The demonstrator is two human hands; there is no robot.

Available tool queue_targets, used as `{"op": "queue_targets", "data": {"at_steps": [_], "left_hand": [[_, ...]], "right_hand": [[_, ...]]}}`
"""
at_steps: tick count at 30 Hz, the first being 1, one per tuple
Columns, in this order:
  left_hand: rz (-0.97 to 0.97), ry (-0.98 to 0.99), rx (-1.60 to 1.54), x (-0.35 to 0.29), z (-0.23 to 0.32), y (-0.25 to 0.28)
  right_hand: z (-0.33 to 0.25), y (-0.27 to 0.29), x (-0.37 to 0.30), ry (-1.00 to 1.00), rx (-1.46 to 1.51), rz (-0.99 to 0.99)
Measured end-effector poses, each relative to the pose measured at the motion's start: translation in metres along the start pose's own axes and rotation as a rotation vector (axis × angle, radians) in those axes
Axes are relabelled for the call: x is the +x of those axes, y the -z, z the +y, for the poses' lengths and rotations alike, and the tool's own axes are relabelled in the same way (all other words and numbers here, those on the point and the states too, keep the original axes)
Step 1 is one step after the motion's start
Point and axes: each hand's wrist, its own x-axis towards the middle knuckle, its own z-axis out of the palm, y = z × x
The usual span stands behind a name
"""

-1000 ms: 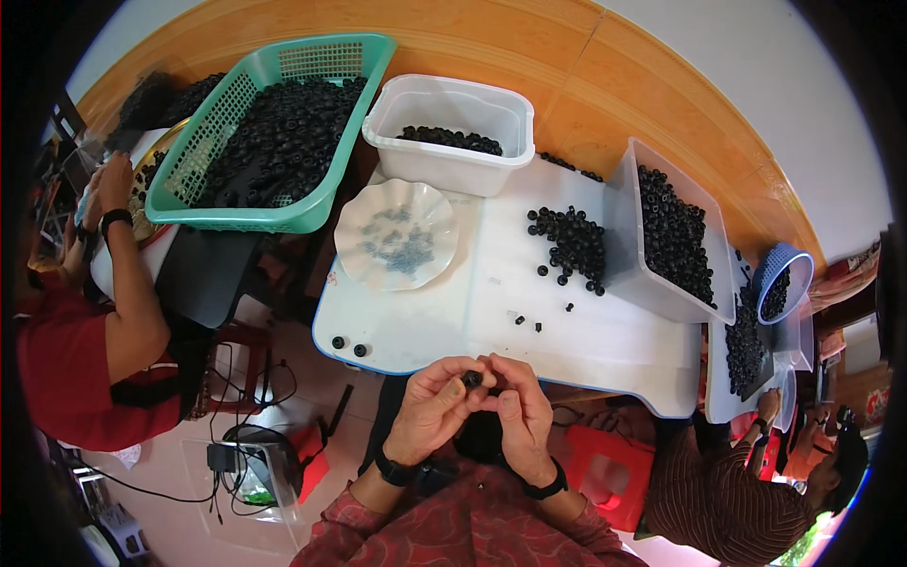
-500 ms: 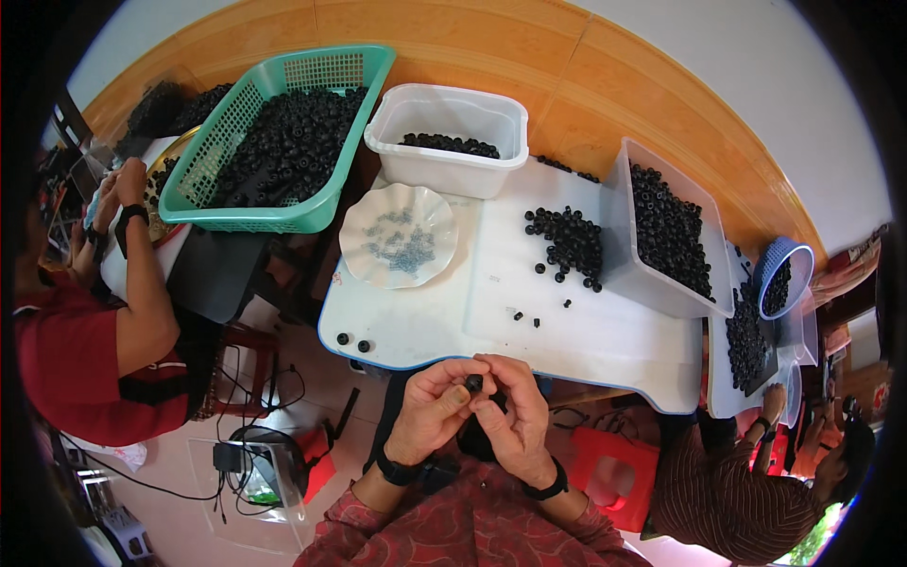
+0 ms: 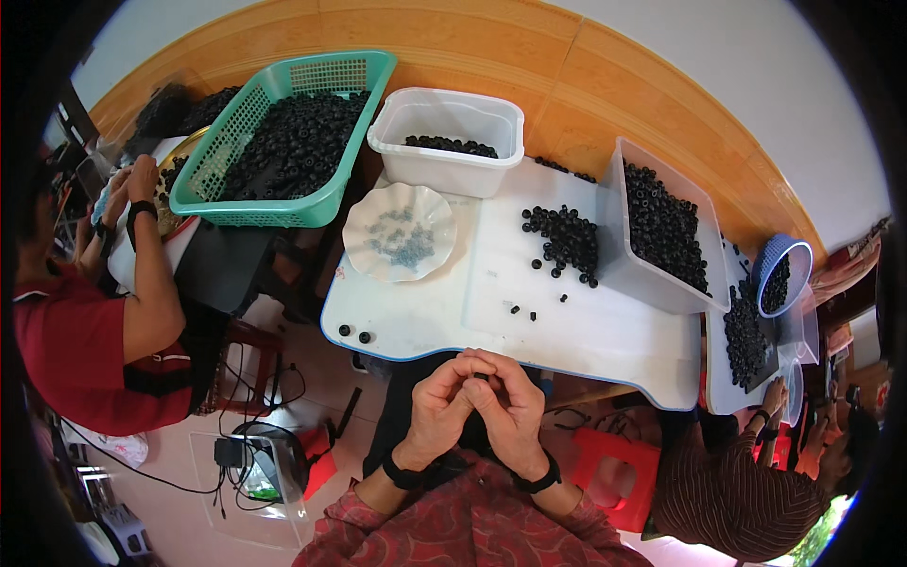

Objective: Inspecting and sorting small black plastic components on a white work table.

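Just off the table's near edge, my left hand [image 3: 440, 402] and my right hand [image 3: 508, 406] are brought together. Between their fingertips they pinch one small round black plastic part [image 3: 481, 376], mostly covered by the fingers. Beyond them on the white table [image 3: 425, 321] lie a few tiny black pieces [image 3: 533, 317] and a loose pile of round black parts [image 3: 564, 236]. Two more black parts [image 3: 354, 334] sit near the left front edge. A scalloped white plate [image 3: 364, 260] holds small clear bluish pieces [image 3: 402, 238].
Behind the plate stands a white tub [image 3: 444, 173] with black parts. A green basket [image 3: 335, 194] of them is at left, a translucent bin [image 3: 625, 274] at right, and a blue basket [image 3: 770, 260] farther right. Co-workers sit on both sides [image 3: 104, 359]. Cables [image 3: 248, 458] lie at lower left.
Both hands have closed in around the black part, which shows less now. My fingertips have drawn nearer each other. The view has shifted slightly.
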Motion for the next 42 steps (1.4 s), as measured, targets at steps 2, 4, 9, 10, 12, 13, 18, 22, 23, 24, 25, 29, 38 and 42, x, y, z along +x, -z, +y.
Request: {"op": "queue_targets", "data": {"at_steps": [2, 4, 9, 10, 12, 13, 18, 22, 23, 24, 25, 29, 38, 42], "left_hand": [[-0.018, 0.006, 0.015, 0.002, 0.01, -0.004], [-0.036, 0.009, 0.033, 0.002, 0.015, -0.008], [0.034, -0.041, 0.135, -0.001, 0.01, -0.013], [0.036, -0.043, 0.138, -0.002, 0.01, -0.013], [0.078, -0.039, 0.202, -0.003, 0.011, -0.014], [0.078, -0.039, 0.203, -0.003, 0.012, -0.015], [0.066, -0.075, 0.288, -0.002, 0.011, -0.018], [0.028, -0.103, 0.326, 0.002, 0.009, -0.018], [0.029, -0.085, 0.315, 0.003, 0.008, -0.018], [0.031, -0.067, 0.304, 0.004, 0.008, -0.018], [0.029, -0.065, 0.303, 0.005, 0.006, -0.018], [0.07, 0.032, 0.238, 0.009, 0.0, -0.019], [0.116, 0.338, 0.025, 0.046, -0.003, -0.004], [0.222, 0.385, 0.079, 0.092, 0.006, 0.007]], "right_hand": [[-0.008, 0.002, -0.002, -0.065, 0.124, -0.005], [-0.005, 0.006, -0.004, -0.076, 0.195, -0.017], [0.005, 0.009, -0.011, -0.041, 0.454, -0.057], [0.005, 0.009, -0.013, -0.061, 0.497, -0.075], [0.006, 0.01, -0.015, -0.082, 0.543, -0.094], [0.007, 0.012, -0.014, -0.136, 0.666, -0.094], [0.008, 0.017, -0.011, -0.171, 0.707, -0.092], [0.008, 0.02, -0.007, -0.197, 0.705, -0.07], [0.009, 0.021, -0.007, -0.206, 0.708, -0.066], [0.008, 0.02, -0.005, -0.207, 0.709, -0.064], [0.008, 0.019, -0.004, -0.21, 0.714, -0.052], [0.019, 0.025, -0.003, -0.261, 0.714, -0.046], [0.037, 0.044, 0.01, -0.154, 0.205, 0.144], [0.064, 0.067, 0.021, -0.035, -0.094, 0.333]]}}
